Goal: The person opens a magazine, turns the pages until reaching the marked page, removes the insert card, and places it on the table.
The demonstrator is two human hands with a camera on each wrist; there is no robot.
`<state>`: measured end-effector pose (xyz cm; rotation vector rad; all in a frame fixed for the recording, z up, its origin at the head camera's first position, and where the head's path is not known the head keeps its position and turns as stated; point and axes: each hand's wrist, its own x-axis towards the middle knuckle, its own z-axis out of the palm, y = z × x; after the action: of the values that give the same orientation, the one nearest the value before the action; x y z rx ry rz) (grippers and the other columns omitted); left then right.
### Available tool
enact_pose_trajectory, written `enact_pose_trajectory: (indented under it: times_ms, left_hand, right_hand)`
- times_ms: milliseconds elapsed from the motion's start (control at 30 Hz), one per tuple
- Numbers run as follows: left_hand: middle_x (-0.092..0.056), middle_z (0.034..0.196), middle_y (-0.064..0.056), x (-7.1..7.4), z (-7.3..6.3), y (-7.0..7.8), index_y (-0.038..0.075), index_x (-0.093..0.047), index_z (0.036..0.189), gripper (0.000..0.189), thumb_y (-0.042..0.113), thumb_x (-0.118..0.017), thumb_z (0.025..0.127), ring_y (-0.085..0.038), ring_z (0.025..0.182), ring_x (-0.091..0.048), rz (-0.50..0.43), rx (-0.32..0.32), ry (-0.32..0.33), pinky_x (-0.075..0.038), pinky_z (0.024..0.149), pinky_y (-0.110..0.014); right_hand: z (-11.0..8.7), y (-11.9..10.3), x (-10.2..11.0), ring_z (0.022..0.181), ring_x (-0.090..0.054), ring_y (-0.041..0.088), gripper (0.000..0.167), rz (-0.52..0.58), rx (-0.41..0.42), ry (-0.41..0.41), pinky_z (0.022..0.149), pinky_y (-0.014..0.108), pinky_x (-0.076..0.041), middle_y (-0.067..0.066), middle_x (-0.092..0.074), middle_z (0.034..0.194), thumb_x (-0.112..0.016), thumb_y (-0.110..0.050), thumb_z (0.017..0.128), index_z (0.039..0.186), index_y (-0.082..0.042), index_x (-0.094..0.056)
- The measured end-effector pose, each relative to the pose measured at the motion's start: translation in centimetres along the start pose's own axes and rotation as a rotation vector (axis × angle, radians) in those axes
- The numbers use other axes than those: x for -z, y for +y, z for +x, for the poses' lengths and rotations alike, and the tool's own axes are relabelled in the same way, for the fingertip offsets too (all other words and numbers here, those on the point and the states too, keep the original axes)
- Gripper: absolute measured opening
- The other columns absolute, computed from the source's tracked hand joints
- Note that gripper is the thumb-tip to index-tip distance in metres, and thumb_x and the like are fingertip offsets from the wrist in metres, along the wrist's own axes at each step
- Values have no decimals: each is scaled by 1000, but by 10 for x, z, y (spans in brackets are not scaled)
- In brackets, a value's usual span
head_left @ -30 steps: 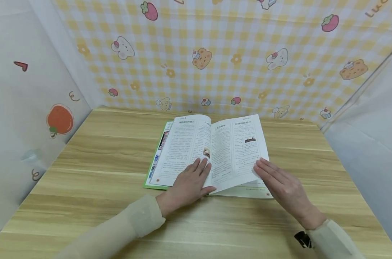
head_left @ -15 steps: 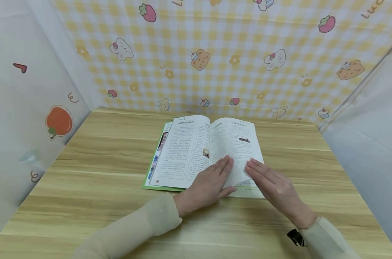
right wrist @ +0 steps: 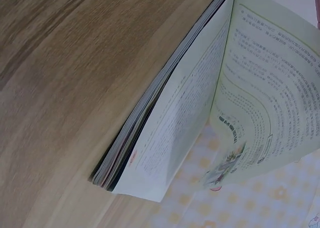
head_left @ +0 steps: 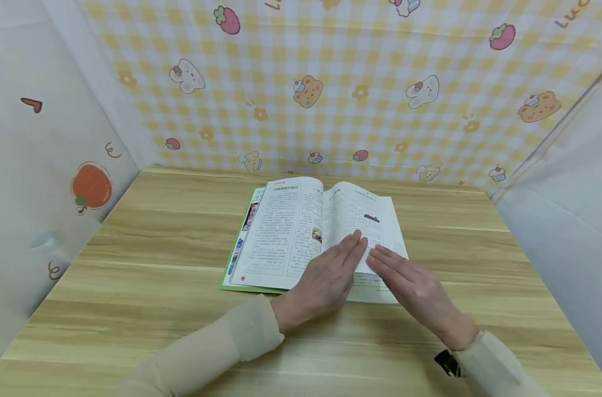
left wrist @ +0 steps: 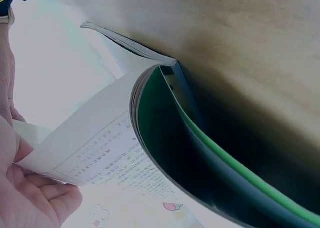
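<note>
An open magazine [head_left: 286, 237] with a green cover edge lies on the table, its printed pages facing up. One right-side page [head_left: 362, 207] is lifted and arches toward the spine. My left hand [head_left: 325, 278] is at this page's lower corner, fingers straight and together; in the left wrist view the page corner passes between the thumb and fingers [left wrist: 60, 200]. My right hand [head_left: 417, 286] is beside it, its straight fingers at the page's outer edge. From the right wrist, the underside of the raised page [right wrist: 270, 88] shows above the stacked pages.
The wood-grain table [head_left: 147, 248] spreads around the magazine. A yellow checked cloth [head_left: 281, 49] with cartoon prints hangs behind it, and pale walls stand at left and right. A black strap [head_left: 448, 364] shows at the right sleeve.
The left hand has moved right from the magazine's middle to the lifted page, its thumb now hidden there. The right hand has shifted left, and the page bends further toward the spine.
</note>
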<state>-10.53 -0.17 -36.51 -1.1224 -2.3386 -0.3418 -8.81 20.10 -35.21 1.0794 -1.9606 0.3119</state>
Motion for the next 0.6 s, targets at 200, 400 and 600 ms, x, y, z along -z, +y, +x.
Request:
enact_pose_trajectory:
  times_ms: [200, 400, 600]
  left_hand:
    - [-45, 143, -13, 4, -3, -11, -1, -40, 140, 51, 6, -54, 92, -20, 132, -43, -25, 26, 33, -40, 104, -30]
    - [-39, 146, -18, 7, -10, -30, -8, -34, 141, 55, -3, -51, 90, -23, 134, -39, -42, 71, 67, -38, 106, -32]
    - [-32, 150, -19, 10, -21, -44, -8, -25, 144, 57, -5, -48, 92, -25, 138, -33, -40, 158, -23, -35, 108, -34]
  right_hand:
    - [-1, 1, 2, 118, -57, 16, 30, 40, -32, 8, 93, 24, -47, 16, -69, 108, -45, -15, 100, 105, 2, -70]
    - [-12, 7, 10, 121, -55, 17, 35, 77, -136, 14, 103, 19, -37, 21, -67, 109, -45, -20, 100, 108, 6, -67]
    - [-33, 16, 11, 120, -55, 15, 42, 130, -220, -117, 103, 14, -33, 19, -67, 110, -44, -30, 100, 112, 4, -66]
